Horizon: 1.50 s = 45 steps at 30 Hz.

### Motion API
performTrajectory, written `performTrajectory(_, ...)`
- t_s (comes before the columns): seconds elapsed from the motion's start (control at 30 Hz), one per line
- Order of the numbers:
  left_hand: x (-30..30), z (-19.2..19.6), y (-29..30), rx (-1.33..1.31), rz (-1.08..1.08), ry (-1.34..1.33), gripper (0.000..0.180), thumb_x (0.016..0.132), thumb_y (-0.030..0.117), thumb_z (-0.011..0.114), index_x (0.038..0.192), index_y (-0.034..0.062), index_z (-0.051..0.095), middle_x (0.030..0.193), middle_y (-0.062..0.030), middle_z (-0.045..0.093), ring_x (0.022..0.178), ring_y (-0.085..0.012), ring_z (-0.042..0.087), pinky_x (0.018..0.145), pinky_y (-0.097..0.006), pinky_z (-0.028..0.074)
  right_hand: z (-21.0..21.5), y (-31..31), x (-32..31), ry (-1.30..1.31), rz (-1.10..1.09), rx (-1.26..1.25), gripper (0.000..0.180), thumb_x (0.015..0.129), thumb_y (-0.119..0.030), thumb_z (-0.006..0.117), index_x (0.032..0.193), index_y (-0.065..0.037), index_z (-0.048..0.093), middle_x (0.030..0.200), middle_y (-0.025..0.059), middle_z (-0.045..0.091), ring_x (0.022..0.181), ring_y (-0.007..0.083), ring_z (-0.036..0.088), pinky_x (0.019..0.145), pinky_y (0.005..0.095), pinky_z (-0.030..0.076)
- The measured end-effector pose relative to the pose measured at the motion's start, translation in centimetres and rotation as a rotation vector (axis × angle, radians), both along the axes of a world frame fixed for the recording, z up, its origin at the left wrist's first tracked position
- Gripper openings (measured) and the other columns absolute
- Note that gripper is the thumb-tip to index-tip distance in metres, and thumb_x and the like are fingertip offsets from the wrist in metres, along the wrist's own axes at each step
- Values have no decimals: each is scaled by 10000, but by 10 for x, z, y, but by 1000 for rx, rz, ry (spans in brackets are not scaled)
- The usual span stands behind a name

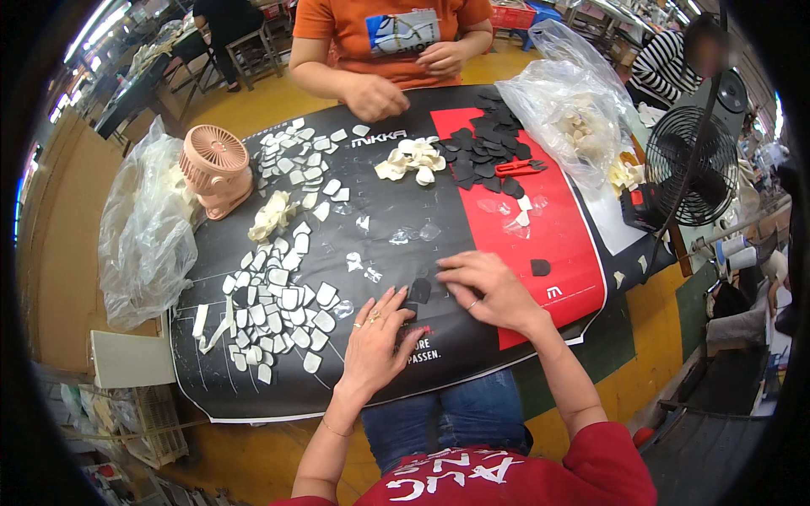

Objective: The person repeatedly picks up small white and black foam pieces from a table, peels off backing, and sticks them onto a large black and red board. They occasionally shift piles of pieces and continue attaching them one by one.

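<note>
My left hand (377, 339) lies on the black part of the printed mat (337, 384), its fingers stretched out and holding nothing. A small black rounded patch (419, 291) lies flat just beyond its fingertips. To the right of that patch, my right hand (489, 291) rests with fingers spread and bent toward it, also holding nothing I can see. Another black patch (540, 267) sits alone on the red part of the mat. White rounded patches with dark edges (274, 316) are scattered left of my left hand.
Black patches (485, 143) and red thread snips (519, 168) lie far right. Cream pieces (412, 160) sit near a co-worker's hand (375, 97). A pink fan (217, 169) stands far left, a black fan (692, 164) far right. Plastic bags (148, 228) flank the table.
</note>
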<state>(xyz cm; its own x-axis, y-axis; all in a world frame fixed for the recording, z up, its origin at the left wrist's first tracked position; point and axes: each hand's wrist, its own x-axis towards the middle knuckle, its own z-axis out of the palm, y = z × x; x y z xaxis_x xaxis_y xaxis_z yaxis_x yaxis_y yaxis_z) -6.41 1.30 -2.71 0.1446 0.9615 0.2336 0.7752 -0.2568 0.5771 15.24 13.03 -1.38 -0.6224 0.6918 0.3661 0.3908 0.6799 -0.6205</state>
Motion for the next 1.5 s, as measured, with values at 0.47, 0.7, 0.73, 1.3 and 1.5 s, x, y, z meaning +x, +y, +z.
performTrajectory(0.47,2,-5,-5,207,154,-60,235,790,81,777,1005,43,690,1279,-145,632,1125,-342,614,959,-431,475,7,81,57,-635,-570,442,189,912,-204,678,1011,-48,715,1014,105,637,966,305,596,874,411,443)
performTrajectory(0.7,1,-9,-4,201,202,-138,226,808,103,773,1011,43,694,1242,-136,652,1095,-312,641,945,-431,481,22,94,-16,-112,-264,238,208,886,-184,693,1057,-65,697,1030,101,657,987,304,626,877,406,465)
performTrajectory(0.73,1,-9,-4,208,222,-145,213,808,101,772,998,40,699,1228,-138,660,1085,-316,645,935,-424,490,21,98,-36,-95,-187,310,211,874,-181,704,1052,-70,694,1029,97,651,983,297,624,869,404,466)
performTrajectory(1.3,-38,16,30,298,204,-160,196,868,144,717,1042,61,679,1241,-147,648,1119,-334,625,965,-431,477,6,147,-102,-232,-90,504,215,856,-99,663,1068,-88,696,1072,87,674,970,258,650,914,387,436)
performTrajectory(1.5,-73,31,86,283,362,-345,416,878,158,728,1262,45,614,1227,-171,644,1077,-323,642,911,-415,505,20,130,-101,136,111,17,198,915,-50,643,1097,16,685,1153,158,669,957,292,686,852,364,538)
